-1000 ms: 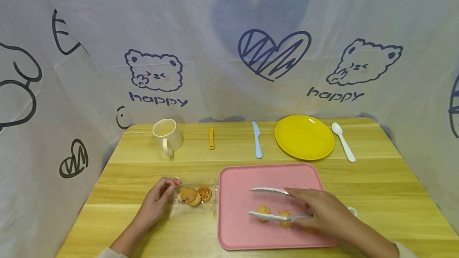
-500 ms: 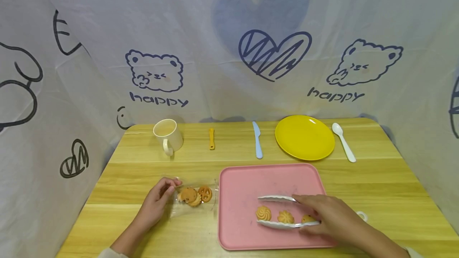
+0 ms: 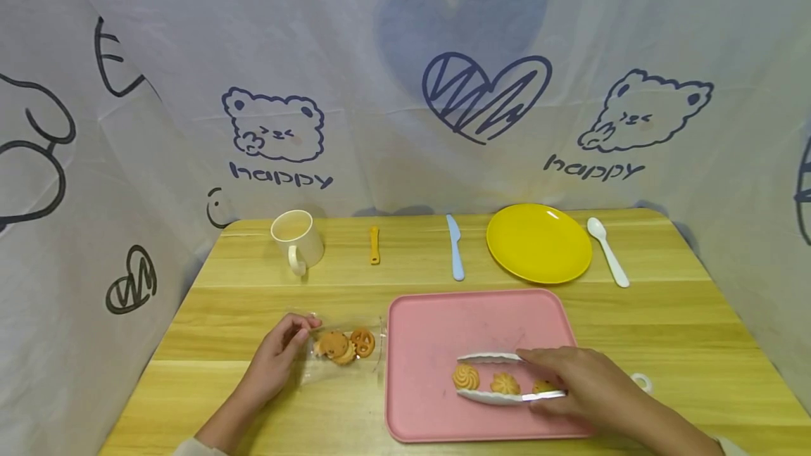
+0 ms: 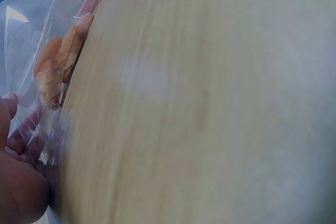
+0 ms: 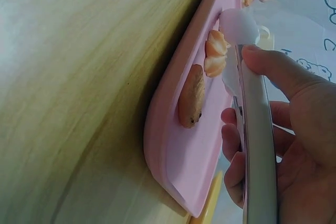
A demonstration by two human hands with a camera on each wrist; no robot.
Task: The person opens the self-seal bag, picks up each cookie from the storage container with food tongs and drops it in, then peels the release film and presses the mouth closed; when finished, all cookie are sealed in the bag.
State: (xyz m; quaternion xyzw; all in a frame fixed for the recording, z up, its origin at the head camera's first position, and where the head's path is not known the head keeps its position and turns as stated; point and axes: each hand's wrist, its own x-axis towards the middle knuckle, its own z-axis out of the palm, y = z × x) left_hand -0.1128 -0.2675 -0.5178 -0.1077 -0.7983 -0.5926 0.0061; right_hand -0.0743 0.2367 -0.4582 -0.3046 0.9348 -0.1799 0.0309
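My left hand (image 3: pixel 272 361) pinches the left end of a clear plastic bag (image 3: pixel 355 376). Several cookies (image 3: pixel 332 345) and a pretzel (image 3: pixel 362 343) show through the film. In my right hand (image 3: pixel 589 382) are metal tongs (image 5: pixel 260 140) with pale scalloped tips, held over the pink tray (image 3: pixel 418 322). The tongs' arms are spread, one behind and one in front of a row of cookies: a swirled cookie (image 3: pixel 465 376), a ridged cookie (image 3: pixel 505 383) and a dark-specked cookie (image 5: pixel 192 98), the last partly hidden by the hand in the head view.
Along the back of the wooden table stand or lie a cream mug (image 3: pixel 298 241), a short yellow handle (image 3: pixel 374 245), a light blue knife (image 3: pixel 455 248), a yellow plate (image 3: pixel 538 243) and a white spoon (image 3: pixel 608 252). Behind them hangs a printed cloth (image 3: pixel 380 160).
My right hand has shifted the tongs right and slightly toward me, the front arm passing from over the cookies to before them. The tongs' arms have drawn slightly nearer. The left hand stays put.
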